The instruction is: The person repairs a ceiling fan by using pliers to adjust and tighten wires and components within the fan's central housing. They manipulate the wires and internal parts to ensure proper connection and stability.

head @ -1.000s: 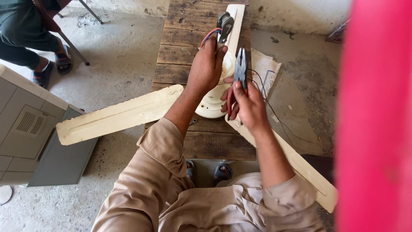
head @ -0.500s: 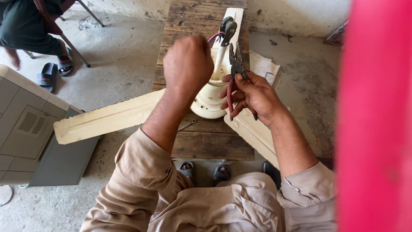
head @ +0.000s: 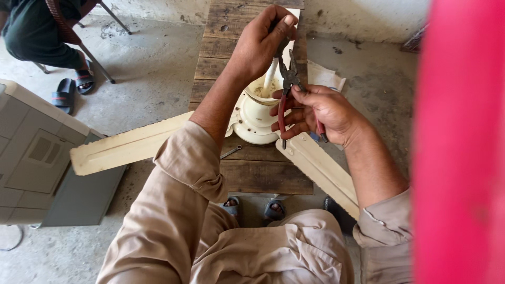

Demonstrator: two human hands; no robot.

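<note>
A seated person in tan work clothes bends over a weathered brown plank bench (head: 252, 176), where a cream-coloured metal ceiling fan lies with its round motor housing (head: 251, 117) near the middle of the bench top. One long cream fan blade (head: 126, 147) juts past the bench's left edge over the concrete floor; a second cream blade (head: 326, 173) runs off toward the near right corner. A grey box-shaped appliance casing (head: 37, 158) stands on the floor well to the left, and a blurred pink object (head: 463, 142) fills the right side of the view.

The work appears to be at the fan's top fitting, a matter of gripping and loosening or pulling. The next move would likely call for a firm squeeze of the handles while the other hand steadies the part.

The left hand (head: 260, 44) is raised above the housing, forearm angled up from the bent elbow, fingers closed around a dark fitting that is mostly hidden in the fist. The right hand (head: 323, 113), wrist low over the right-hand blade, is wrapped around a pair of red-handled steel pliers (head: 288, 89), nose pointing up toward the left fist. A small dark metal tool (head: 230, 152) lies on the bench just beside the housing's near rim.
</note>
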